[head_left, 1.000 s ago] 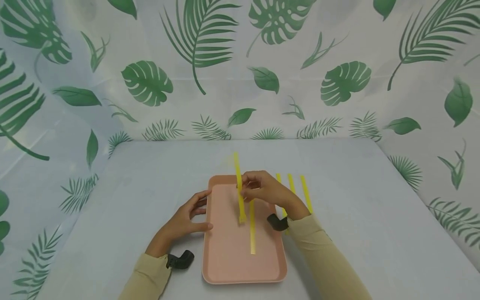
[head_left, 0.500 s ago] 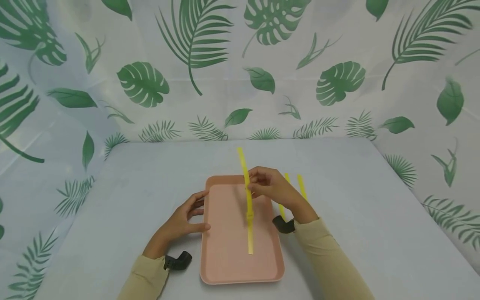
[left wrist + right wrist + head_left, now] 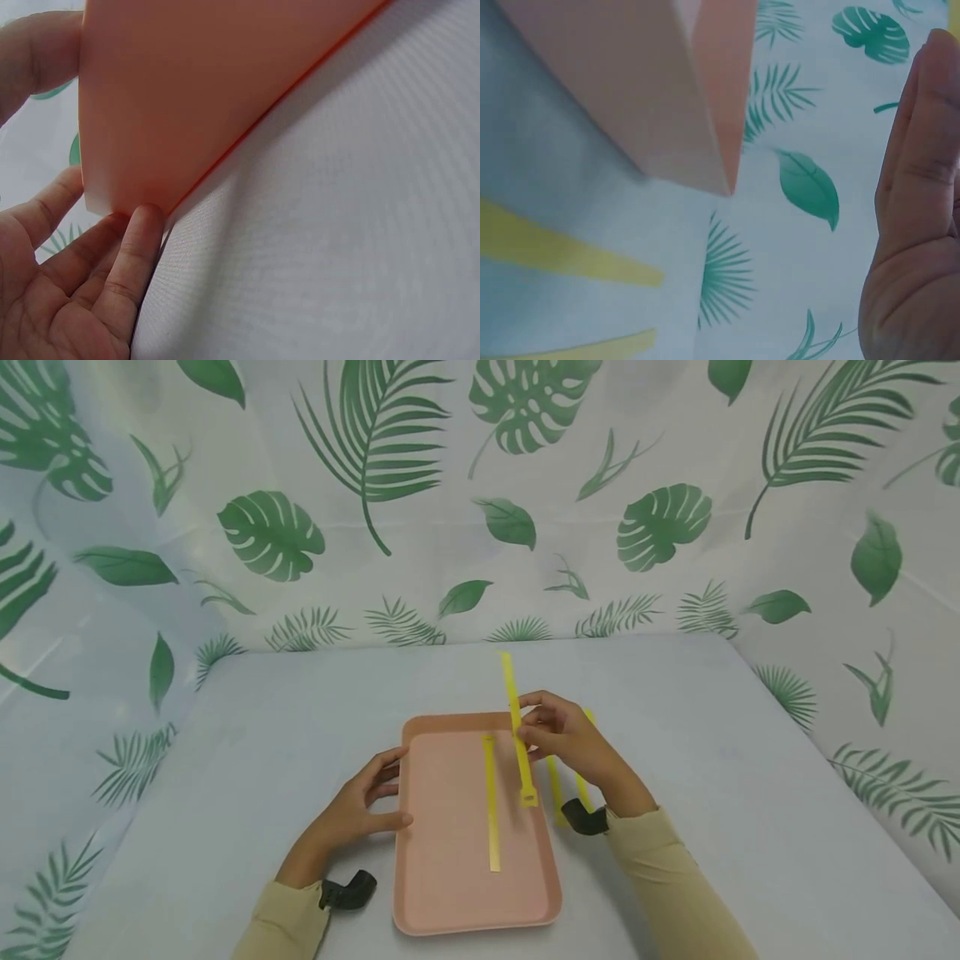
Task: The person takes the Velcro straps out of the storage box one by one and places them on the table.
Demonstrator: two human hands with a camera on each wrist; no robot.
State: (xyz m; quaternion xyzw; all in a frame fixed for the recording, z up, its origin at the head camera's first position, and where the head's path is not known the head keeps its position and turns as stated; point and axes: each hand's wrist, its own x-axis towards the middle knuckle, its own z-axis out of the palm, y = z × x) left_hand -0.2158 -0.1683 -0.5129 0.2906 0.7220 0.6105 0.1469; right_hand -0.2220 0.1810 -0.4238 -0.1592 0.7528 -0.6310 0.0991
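Observation:
In the head view my right hand (image 3: 566,739) pinches a yellow strap cable tie (image 3: 513,710) between thumb and fingers, over the right side of a pink tray (image 3: 403,860). The tie is nearly upright, its slotted head lowest. A second yellow strap cable tie (image 3: 492,818) lies lengthwise inside the tray, slotted head at the far end. My left hand (image 3: 348,814) rests at the tray's left side, thumb tip on the rim, fingers spread. In the left wrist view its fingertips (image 3: 146,217) touch the tray's outer wall (image 3: 187,90).
Beyond the tray's right edge more yellow cable ties (image 3: 557,793) lie on the white table (image 3: 697,760), partly hidden by my right hand and wrist. In the right wrist view two yellow ties (image 3: 577,259) show beside the tray corner (image 3: 682,161). A leaf-patterned cloth (image 3: 420,568) hangs behind.
My right hand has moved a little right with the pinched tie, uncovering the full length of the tie in the tray. The left hand stays at the tray's left rim. The head view shifted slightly.

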